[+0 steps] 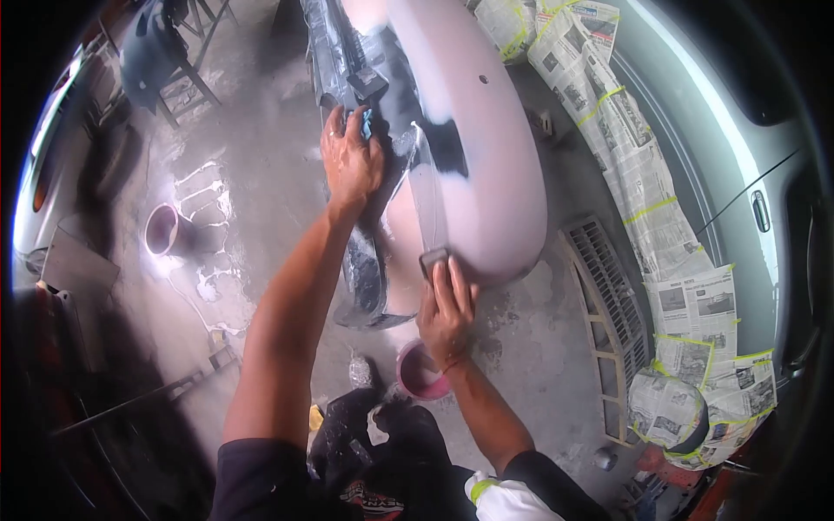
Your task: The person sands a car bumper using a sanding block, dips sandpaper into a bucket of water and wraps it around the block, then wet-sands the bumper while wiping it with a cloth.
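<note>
Count: 1 pink-and-black bumper [504,174], 1 small dark block [432,258], 2 round tubs (1 left [188,235], 1 near [403,369]), 1 slatted grille [612,276] right, 1 door handle [761,211] right.

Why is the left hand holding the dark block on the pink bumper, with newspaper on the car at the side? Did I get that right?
Not quite: the head view shows the right hand holding the dark block on the pink bumper, not the left hand. The newspaper is on the car, as you said.

Bumper [499,165] cut off at top, blue item [367,124] partly hidden
</note>
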Demonstrator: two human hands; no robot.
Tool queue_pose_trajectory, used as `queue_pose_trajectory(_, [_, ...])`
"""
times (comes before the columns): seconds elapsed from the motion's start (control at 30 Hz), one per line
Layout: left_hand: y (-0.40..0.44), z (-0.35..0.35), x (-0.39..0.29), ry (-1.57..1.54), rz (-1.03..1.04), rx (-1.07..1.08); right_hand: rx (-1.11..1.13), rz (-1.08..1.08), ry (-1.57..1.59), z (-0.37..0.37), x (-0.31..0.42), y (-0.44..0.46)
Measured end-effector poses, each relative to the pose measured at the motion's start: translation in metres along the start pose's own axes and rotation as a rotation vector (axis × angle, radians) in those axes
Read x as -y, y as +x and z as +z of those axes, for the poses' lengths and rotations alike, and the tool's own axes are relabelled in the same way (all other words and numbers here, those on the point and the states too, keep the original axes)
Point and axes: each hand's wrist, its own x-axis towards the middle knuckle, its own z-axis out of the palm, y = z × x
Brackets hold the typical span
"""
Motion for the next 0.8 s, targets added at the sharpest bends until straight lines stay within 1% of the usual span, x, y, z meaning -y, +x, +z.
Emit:
queue_pose_trajectory(0.03, [-0.001, 0.001, 0.002, 0.008, 0.088, -0.072, -0.022, 0.001, 0.013, 0.004, -0.004, -0.019])
queue_pose_trajectory(0.1, [-0.011, -0.006, -0.006, 0.034, 0.133, -0.057, -0.068, 0.064, -0.007, 0.008, -0.005, -0.058])
queue_pose_trajectory(0.13, [-0.005, -0.012, -0.013, 0.047, 0.169, -0.057, -0.082, 0.063, 0.050, 0.011, -0.009, -0.073])
queue_pose_trajectory(0.17, [-0.004, -0.023, -0.022, 0.101, 0.251, -0.024, -0.053, 0.120, 0.116, 0.006, -0.008, -0.082])
queue_pose_trajectory(0.2, [-0.007, -0.035, -0.036, 0.107, 0.276, -0.019, -0.010, 0.179, 0.176, 0.001, -0.008, -0.090])
queue_pose_trajectory(0.27, [-0.014, -0.060, -0.076, -0.036, 0.364, 0.164, -0.078, 0.178, 0.195, -0.012, -0.005, -0.080])
queue_pose_trajectory(0.3, [-0.019, -0.066, -0.099, -0.033, 0.389, 0.239, -0.123, 0.155, 0.205, -0.020, -0.007, -0.074])
queue_pose_trajectory(0.33, [-0.026, -0.064, -0.108, -0.032, 0.388, 0.236, -0.123, 0.151, 0.207, -0.023, -0.009, -0.065])
queue_pose_trajectory(0.4, [-0.037, -0.064, -0.124, 0.041, 0.509, 0.518, -0.185, 0.109, 0.176, -0.025, -0.011, -0.047])
queue_pose_trajectory(0.43, [-0.040, -0.060, -0.131, 0.050, 0.514, 0.512, -0.166, 0.136, 0.167, -0.020, -0.013, -0.045])
queue_pose_trajectory(0.47, [-0.042, -0.052, -0.134, 0.124, 0.532, 0.549, -0.175, 0.126, 0.175, -0.005, -0.021, -0.047])
queue_pose_trajectory(0.5, [-0.041, -0.046, -0.134, 0.197, 0.545, 0.581, -0.149, 0.026, 0.047, 0.013, -0.030, -0.050])
queue_pose_trajectory(0.53, [-0.038, -0.042, -0.130, 0.202, 0.543, 0.571, -0.120, -0.070, -0.082, 0.020, -0.031, -0.048])
queue_pose_trajectory(0.6, [-0.025, -0.039, -0.114, 0.234, 0.535, 0.412, -0.145, -0.053, -0.072, 0.025, -0.031, -0.049])
queue_pose_trajectory(0.67, [-0.013, -0.036, -0.094, 0.127, 0.411, 0.273, -0.135, 0.057, 0.090, 0.021, -0.029, -0.066])
queue_pose_trajectory(0.7, [-0.015, -0.020, -0.072, 0.091, 0.270, 0.167, -0.129, -0.028, -0.010, 0.027, -0.035, -0.085])
queue_pose_trajectory(0.73, [-0.016, -0.010, -0.060, 0.050, 0.127, 0.062, -0.123, -0.034, -0.011, 0.030, -0.037, -0.093])
queue_pose_trajectory(0.77, [-0.016, 0.000, -0.046, 0.047, 0.112, 0.061, -0.151, -0.004, 0.082, 0.035, -0.038, -0.101])
queue_pose_trajectory(0.8, [-0.018, 0.000, -0.042, 0.038, 0.088, 0.121, -0.171, 0.026, 0.176, 0.037, -0.040, -0.109])
